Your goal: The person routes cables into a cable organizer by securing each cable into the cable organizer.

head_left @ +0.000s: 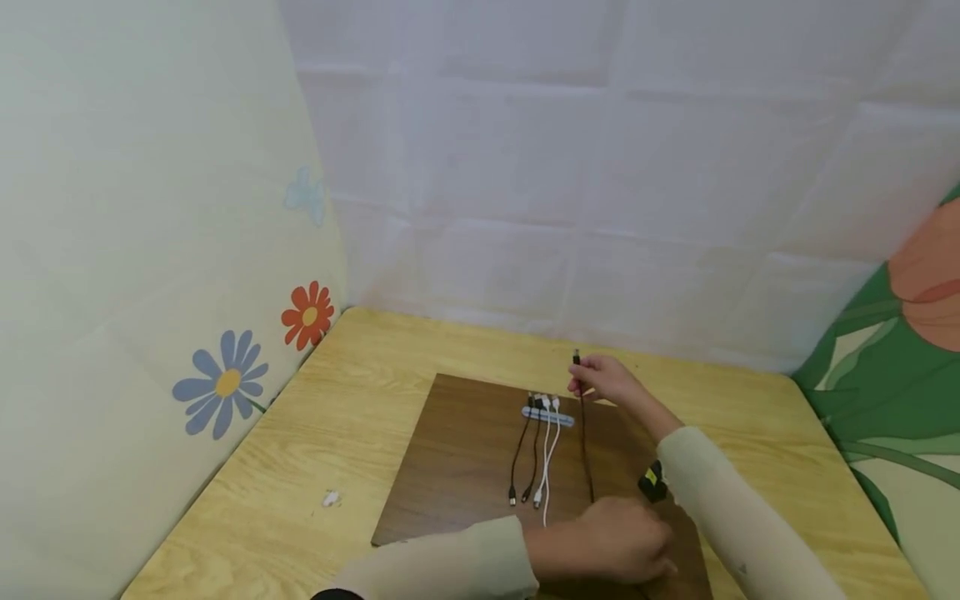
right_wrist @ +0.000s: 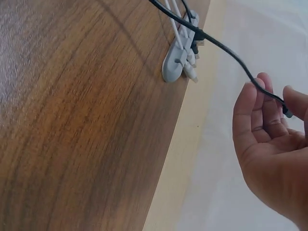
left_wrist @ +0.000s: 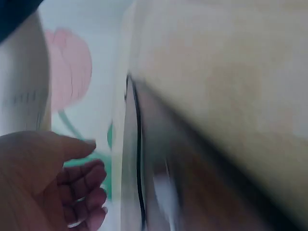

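My right hand [head_left: 609, 379] pinches a black USB cable [head_left: 583, 442] near its plug, which points up beyond the back edge of the brown board. In the right wrist view this cable [right_wrist: 226, 49] runs from between thumb and fingers over a grey-blue cable holder [right_wrist: 172, 70]. Two white cables [head_left: 551, 454] and two black cables [head_left: 516, 458] sit in the holder, their lower ends lying toward me. My left hand [head_left: 622, 537] is over the near part of the board. Its fingers [left_wrist: 84, 182] curl loosely without anything visible in them, and a black cable [left_wrist: 138, 144] passes beside them.
The brown board [head_left: 435, 467] lies on a wood-grain table [head_left: 285, 467]. A black object with a yellow label [head_left: 652, 482] is at the board's right, by the right sleeve. A small white scrap [head_left: 331, 498] lies at the left. Cloth walls [head_left: 480, 167] surround the table's back and sides.
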`<action>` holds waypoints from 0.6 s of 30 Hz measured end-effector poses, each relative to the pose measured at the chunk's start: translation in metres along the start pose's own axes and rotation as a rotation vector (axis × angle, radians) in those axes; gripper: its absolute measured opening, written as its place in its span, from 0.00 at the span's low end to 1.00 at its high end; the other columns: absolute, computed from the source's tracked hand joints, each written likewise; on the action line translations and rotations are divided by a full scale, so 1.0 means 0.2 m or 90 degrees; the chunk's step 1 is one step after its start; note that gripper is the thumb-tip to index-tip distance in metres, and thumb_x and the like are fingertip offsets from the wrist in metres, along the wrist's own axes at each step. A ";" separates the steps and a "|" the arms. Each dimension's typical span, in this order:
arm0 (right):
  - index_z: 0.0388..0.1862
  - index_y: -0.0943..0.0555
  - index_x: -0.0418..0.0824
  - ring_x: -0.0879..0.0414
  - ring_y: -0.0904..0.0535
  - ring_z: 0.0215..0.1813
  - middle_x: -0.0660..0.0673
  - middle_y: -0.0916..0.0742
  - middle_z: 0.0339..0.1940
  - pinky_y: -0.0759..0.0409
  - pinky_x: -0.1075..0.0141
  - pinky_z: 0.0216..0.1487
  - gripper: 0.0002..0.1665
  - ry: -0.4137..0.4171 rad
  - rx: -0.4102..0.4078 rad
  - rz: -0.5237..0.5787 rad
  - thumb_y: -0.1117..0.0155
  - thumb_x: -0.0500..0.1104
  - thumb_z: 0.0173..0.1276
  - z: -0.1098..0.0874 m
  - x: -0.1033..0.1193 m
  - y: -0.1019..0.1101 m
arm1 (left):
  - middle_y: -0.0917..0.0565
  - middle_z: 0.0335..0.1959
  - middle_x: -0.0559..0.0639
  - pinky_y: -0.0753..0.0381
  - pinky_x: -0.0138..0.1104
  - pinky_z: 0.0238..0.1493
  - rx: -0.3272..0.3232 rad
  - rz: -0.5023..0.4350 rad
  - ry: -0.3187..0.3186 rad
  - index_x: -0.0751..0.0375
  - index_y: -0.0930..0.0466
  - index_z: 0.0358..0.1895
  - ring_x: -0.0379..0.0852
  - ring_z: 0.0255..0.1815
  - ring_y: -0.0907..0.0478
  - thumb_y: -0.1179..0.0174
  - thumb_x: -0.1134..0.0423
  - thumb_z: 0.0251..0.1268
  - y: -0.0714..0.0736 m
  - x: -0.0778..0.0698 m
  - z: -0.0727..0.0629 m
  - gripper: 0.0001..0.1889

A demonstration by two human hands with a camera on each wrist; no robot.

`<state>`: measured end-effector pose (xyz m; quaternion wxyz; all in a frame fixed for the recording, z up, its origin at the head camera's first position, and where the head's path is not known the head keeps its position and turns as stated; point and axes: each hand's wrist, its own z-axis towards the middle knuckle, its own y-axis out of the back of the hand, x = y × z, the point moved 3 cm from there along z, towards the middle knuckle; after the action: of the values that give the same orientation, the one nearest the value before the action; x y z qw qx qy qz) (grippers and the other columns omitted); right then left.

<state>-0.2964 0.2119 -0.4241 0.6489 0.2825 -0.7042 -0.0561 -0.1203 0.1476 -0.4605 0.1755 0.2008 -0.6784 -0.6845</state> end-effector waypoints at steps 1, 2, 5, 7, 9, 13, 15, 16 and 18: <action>0.48 0.26 0.24 0.53 0.15 0.37 0.43 0.13 0.34 0.15 0.54 0.45 0.17 0.004 0.001 0.007 0.51 0.41 0.82 0.00 0.01 0.00 | 0.19 0.34 0.29 0.25 0.24 0.31 -0.008 0.012 0.017 0.35 0.19 0.37 0.27 0.35 0.23 0.45 0.38 0.73 0.00 0.03 -0.01 0.12; 0.49 0.26 0.25 0.53 0.15 0.38 0.43 0.13 0.35 0.15 0.54 0.45 0.17 0.008 0.002 0.009 0.50 0.41 0.82 -0.01 0.01 0.00 | 0.18 0.35 0.31 0.23 0.25 0.33 -0.020 0.034 0.050 0.37 0.19 0.38 0.30 0.37 0.22 0.46 0.38 0.73 0.00 0.08 -0.02 0.13; 0.49 0.25 0.25 0.50 0.15 0.41 0.39 0.13 0.38 0.15 0.56 0.45 0.17 0.018 0.002 0.010 0.48 0.42 0.82 -0.03 0.02 -0.01 | 0.16 0.43 0.34 0.19 0.29 0.42 -0.047 0.077 0.131 0.39 0.17 0.44 0.34 0.45 0.20 0.46 0.39 0.74 -0.01 0.21 -0.06 0.14; 0.47 0.24 0.27 0.47 0.15 0.43 0.36 0.13 0.40 0.15 0.57 0.45 0.15 0.015 0.002 0.018 0.46 0.42 0.81 -0.04 0.03 -0.02 | 0.16 0.45 0.37 0.19 0.30 0.40 -0.057 0.090 0.176 0.42 0.18 0.47 0.36 0.45 0.20 0.45 0.40 0.74 -0.01 0.28 -0.09 0.14; 0.46 0.23 0.28 0.46 0.15 0.44 0.34 0.13 0.41 0.15 0.57 0.44 0.14 0.022 0.008 0.028 0.46 0.41 0.80 -0.06 0.03 -0.03 | 0.16 0.43 0.39 0.19 0.31 0.36 -0.069 0.087 0.223 0.44 0.18 0.47 0.37 0.42 0.20 0.44 0.40 0.73 -0.01 0.33 -0.12 0.15; 0.45 0.24 0.30 0.49 0.15 0.44 0.39 0.13 0.39 0.15 0.56 0.47 0.12 0.026 0.012 0.081 0.44 0.41 0.80 -0.07 0.02 -0.03 | 0.17 0.33 0.43 0.22 0.33 0.25 -0.115 0.090 0.308 0.51 0.19 0.40 0.40 0.31 0.19 0.41 0.39 0.70 -0.01 0.41 -0.15 0.18; 0.46 0.25 0.31 0.50 0.16 0.45 0.43 0.14 0.40 0.15 0.54 0.50 0.12 0.031 0.016 0.112 0.44 0.42 0.80 -0.09 0.02 -0.03 | 0.17 0.30 0.45 0.24 0.34 0.22 -0.139 0.083 0.329 0.53 0.19 0.38 0.42 0.28 0.20 0.40 0.38 0.69 -0.01 0.45 -0.16 0.21; 0.47 0.25 0.31 0.51 0.17 0.45 0.44 0.14 0.40 0.16 0.53 0.51 0.13 0.031 0.018 0.128 0.44 0.42 0.80 -0.09 0.02 -0.03 | 0.17 0.29 0.45 0.24 0.34 0.22 -0.150 0.076 0.336 0.54 0.19 0.38 0.43 0.26 0.20 0.40 0.38 0.68 0.00 0.46 -0.16 0.21; 0.47 0.25 0.31 0.50 0.17 0.46 0.44 0.14 0.40 0.16 0.53 0.51 0.13 0.033 0.021 0.151 0.43 0.42 0.80 -0.10 0.02 -0.03 | 0.17 0.28 0.46 0.24 0.35 0.23 -0.173 0.054 0.339 0.55 0.19 0.36 0.44 0.26 0.20 0.39 0.39 0.69 0.01 0.49 -0.17 0.21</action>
<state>-0.2756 0.2112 -0.4206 0.6643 0.2093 -0.7165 0.0400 -0.1861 0.0684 -0.4614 0.4011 0.3194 -0.5187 -0.6842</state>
